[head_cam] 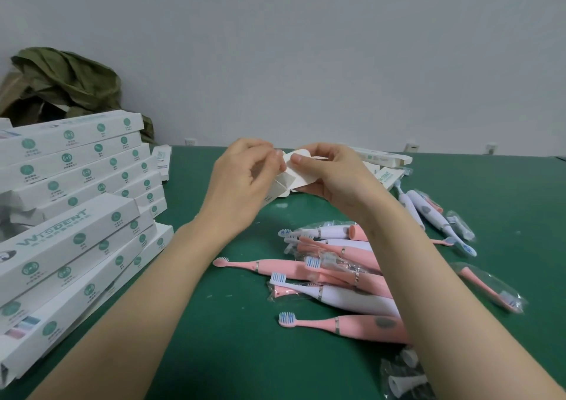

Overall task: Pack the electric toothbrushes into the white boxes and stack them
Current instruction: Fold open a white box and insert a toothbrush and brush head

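Note:
Both hands hold one white box (298, 176) above the green table, its end flaps open toward me. My left hand (242, 179) pinches a flap at the box's left side. My right hand (333, 173) grips the box from the right, thumb pressed on the top flap. Below the hands lies a pile of pink and white electric toothbrushes (333, 274), some in clear wrap. A pink toothbrush (346, 326) lies nearest me. Stacks of white boxes (76, 203) with green print stand at the left.
More flat white boxes (382, 158) lie behind my right hand. White toothbrushes (428, 213) and a wrapped pink brush head (490, 289) lie at the right. Bagged brush heads (401, 375) sit near the front edge. A green bag (67, 81) leans on the wall.

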Motion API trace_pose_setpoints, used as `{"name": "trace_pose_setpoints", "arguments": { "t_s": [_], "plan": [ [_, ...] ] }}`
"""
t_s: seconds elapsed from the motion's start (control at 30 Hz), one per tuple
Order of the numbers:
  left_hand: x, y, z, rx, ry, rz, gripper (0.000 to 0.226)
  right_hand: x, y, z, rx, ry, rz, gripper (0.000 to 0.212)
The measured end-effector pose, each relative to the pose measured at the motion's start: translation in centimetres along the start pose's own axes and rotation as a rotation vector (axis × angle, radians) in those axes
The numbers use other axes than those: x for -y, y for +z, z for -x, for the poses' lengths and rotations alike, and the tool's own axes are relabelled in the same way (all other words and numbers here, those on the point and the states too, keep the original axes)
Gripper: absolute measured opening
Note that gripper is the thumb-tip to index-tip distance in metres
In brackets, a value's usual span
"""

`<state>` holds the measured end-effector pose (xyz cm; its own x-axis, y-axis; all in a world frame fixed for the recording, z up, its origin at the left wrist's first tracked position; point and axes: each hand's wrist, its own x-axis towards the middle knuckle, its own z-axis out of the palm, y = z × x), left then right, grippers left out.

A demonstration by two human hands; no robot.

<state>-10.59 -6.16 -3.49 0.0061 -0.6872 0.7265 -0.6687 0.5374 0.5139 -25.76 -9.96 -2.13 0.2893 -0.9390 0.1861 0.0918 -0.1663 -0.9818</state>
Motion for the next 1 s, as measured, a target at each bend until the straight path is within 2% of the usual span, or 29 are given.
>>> {"name": "trace_pose_setpoints", "arguments": {
  "t_s": [0.1, 0.23, 0.37, 0.53, 0.63, 0.67, 0.7, 0.73, 0.77, 0.83, 0.9, 0.93, 1.0],
  "plan": [
    [0.3, 0.0, 0.1, 0.091, -0.017, 0.021, 0.009, 0.0, -0.2, -0.1, -0.070, -0.008, -0.019, 0.006],
    [0.7, 0.0, 0.2, 0.158, 0.006, -0.046, 0.010, -0.3, -0.4, -0.2, -0.097, 0.020, 0.008, 0.005],
    [1.3, -0.3, 0.0, 0.227, 0.085, -0.170, 0.044, -0.3, -0.2, -0.2, -0.088, 0.019, 0.016, 0.006],
    [1.5, -0.6, -0.1, 0.255, 0.088, -0.205, 0.059, -0.4, -0.1, -0.4, -0.054, 0.004, 0.025, 0.012],
    [1.6, -0.8, -0.1, 0.219, 0.112, -0.245, 0.056, -0.2, -0.9, -0.4, 0.030, 0.035, -0.018, 0.024],
    [1.6, -0.8, 0.0, 0.198, 0.105, -0.246, 0.054, -0.1, -1.6, -0.3, 0.031, 0.047, 0.034, 0.025],
    [1.7, -0.8, 0.0, 0.184, 0.095, -0.246, 0.053, -0.1, -2.7, -0.4, 0.014, 0.038, 0.192, 0.022],
    [1.7, -0.8, -0.1, 0.179, 0.084, -0.247, 0.052, -0.1, -4.2, -0.3, 0.011, 0.024, 0.444, 0.018],
    [1.7, -0.9, -0.1, 0.179, 0.076, -0.248, 0.052, -0.1, -5.7, -0.1, 0.055, 0.043, 0.713, 0.023],
    [1.7, -0.9, -0.2, 0.179, 0.068, -0.245, 0.051, -0.6, -8.3, 0.6, 0.250, 0.230, 1.090, 0.061],
    [1.8, -1.0, -0.3, 0.176, 0.065, -0.243, 0.052, -1.8, -9.5, 1.3, 0.404, 0.451, 1.219, 0.103],
    [1.9, -1.1, -0.4, 0.174, 0.063, -0.243, 0.052, -2.6, -9.5, 1.6, 0.442, 0.500, 1.248, 0.111],
    [1.9, -1.2, -0.5, 0.171, 0.055, -0.246, 0.052, -4.4, -9.5, 1.7, 0.440, 0.463, 1.303, 0.102]
  ]
}}
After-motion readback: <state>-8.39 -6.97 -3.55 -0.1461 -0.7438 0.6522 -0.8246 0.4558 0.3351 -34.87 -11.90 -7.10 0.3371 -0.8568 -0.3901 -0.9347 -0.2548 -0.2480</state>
